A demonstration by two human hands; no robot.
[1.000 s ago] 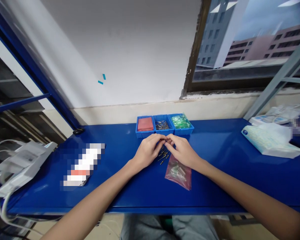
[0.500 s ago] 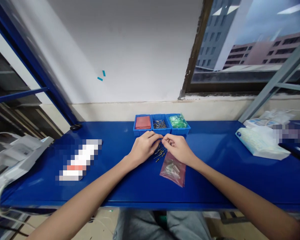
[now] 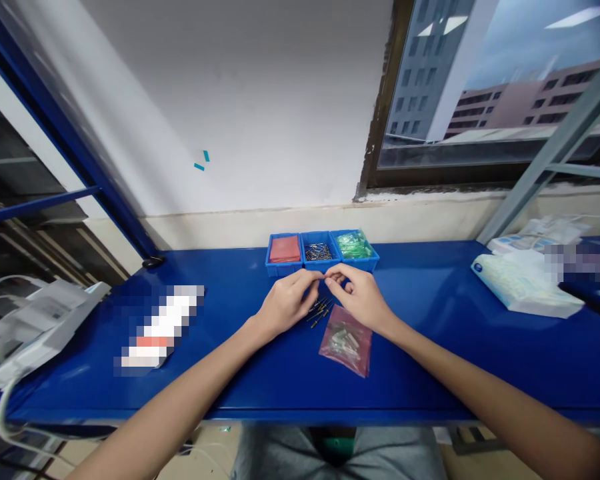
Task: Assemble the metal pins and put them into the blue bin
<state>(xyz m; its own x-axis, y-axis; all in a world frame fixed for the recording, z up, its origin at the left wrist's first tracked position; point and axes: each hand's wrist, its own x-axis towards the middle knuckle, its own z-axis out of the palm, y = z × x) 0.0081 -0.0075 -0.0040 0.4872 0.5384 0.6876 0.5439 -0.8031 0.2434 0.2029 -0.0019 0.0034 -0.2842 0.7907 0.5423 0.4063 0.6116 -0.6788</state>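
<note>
My left hand (image 3: 287, 301) and my right hand (image 3: 357, 293) meet at the fingertips over the blue table, both pinched. Whatever is between the fingers is too small to make out. Just below the fingertips lie several thin metal pins (image 3: 321, 312), partly hidden by my left hand. A pink plastic bag (image 3: 347, 340) with small clear pieces inside lies flat under my right wrist. Behind my hands stand three joined blue bins: one with red sheets (image 3: 285, 249), one with metal pins (image 3: 318, 252) and one with green packets (image 3: 353, 245).
A pixelated pale item (image 3: 165, 327) lies on the table (image 3: 260, 393) at left, near white devices with cables (image 3: 45, 327). At right are a tissue pack (image 3: 527, 283) and a grey metal frame (image 3: 550, 150). A wall and window stand behind.
The view has shifted slightly. My hands remain together at the fingertips, with the fingers of my left hand a little straighter. The bag stays in place.
</note>
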